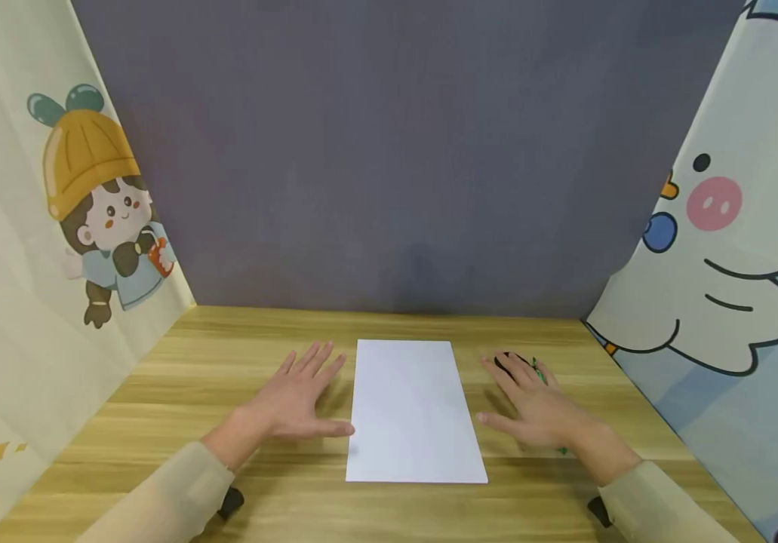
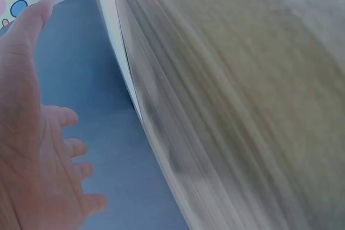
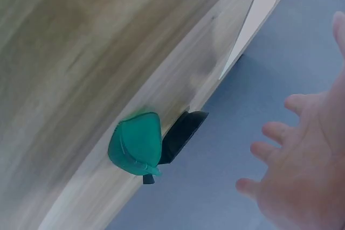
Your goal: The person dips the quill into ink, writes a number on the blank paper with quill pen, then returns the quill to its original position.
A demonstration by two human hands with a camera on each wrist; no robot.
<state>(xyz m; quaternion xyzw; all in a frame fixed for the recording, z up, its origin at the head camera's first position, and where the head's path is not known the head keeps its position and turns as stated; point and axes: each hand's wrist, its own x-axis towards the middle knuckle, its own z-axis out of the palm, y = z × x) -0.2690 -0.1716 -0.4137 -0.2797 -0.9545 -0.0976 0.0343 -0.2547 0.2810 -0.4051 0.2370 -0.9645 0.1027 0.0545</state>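
- White sheet (image 1: 410, 411) is lying flat on the wood-grain surface (image 1: 293, 501), pretty much dead centre between the two hands, long side running away from the person.
- Left hand (image 1: 293, 405) is wide, fingers fanned out, holding nothing. It's up above the surface, with the thumb tip right by the sheet's left edge; can't tell from here if it's touching.
- Right hand (image 1: 536, 411) is spread wide too and also holding nothing, thumb pointing toward the sheet's right edge.
- Under that right hand there's a see-through green thing (image 3: 137, 141) sitting on the surface, with a black thing (image 3: 182, 136) right beside it. Fingers cover most of both from the head view, so no clue what they are, or whether they touch.
- Plain dark grey backdrop (image 1: 389, 151) behind, cartoon-print curtain (image 1: 1, 226) off to the left.
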